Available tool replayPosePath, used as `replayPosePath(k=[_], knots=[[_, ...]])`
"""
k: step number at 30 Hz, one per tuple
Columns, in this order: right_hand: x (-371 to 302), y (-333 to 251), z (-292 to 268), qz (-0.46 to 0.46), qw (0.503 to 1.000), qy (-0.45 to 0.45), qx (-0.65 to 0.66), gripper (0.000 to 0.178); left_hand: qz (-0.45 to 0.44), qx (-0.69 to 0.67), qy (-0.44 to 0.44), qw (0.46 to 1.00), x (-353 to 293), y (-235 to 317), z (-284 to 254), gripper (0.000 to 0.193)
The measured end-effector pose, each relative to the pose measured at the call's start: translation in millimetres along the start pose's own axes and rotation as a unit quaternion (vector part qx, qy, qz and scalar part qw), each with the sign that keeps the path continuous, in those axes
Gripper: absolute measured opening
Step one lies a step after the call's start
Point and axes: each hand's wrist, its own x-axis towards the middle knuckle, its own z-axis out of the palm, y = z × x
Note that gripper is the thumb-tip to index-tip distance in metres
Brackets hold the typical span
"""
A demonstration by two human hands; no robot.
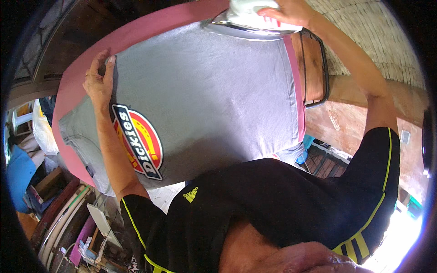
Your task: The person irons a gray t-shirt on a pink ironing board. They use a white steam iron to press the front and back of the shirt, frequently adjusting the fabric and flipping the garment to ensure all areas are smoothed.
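Note:
A grey T-shirt (218, 91) with a red, yellow and black printed emblem lies spread over a pink ironing board (73, 82). At the far edge, my right hand (291, 12) is closed around the handle of a clothes iron (248, 29) with a white body and a shiny metal base. The iron rests at the shirt's far right part. My left hand (99, 79) lies at the shirt's far left edge, with thumb and fingers apart. My left forearm passes over the shirt beside the emblem.
A black metal frame (325, 73) stands right of the board. Plastic bags (42, 127), a blue item (19, 175) and piled boards and tubes (68, 214) crowd the left. A woven mat-like surface (364, 32) lies at the far right.

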Motion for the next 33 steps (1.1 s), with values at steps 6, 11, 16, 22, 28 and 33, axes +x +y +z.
replayPosePath(k=[6, 11, 16, 22, 28, 33], knots=[[-72, 69, -22, 0.066, 0.997, -0.039, 0.003, 0.048, -0.064, -0.005, -0.028, 0.998, 3, -10, 1, 0.029], [-24, 26, -3, 0.016, 0.999, -0.042, 0.016, 0.046, -0.052, 0.006, 0.013, 0.999, 1, -8, 7, 0.029], [68, -71, 22, 0.006, 0.999, -0.049, 0.001, 0.042, -0.055, 0.014, 0.016, 0.998, 1, -5, 6, 0.032], [146, -137, 57, -0.005, 1.000, 0.004, 0.004, 0.049, -0.089, 0.030, -0.027, 0.995, -6, -6, -5, 0.026], [163, -166, 56, 0.073, 0.996, 0.025, 0.032, 0.051, -0.002, -0.061, 0.083, 0.995, 2, -6, 14, 0.013], [151, -180, 56, 0.125, 0.991, 0.008, 0.047, 0.053, -0.007, -0.037, 0.082, 0.996, -3, -10, 7, 0.012]])
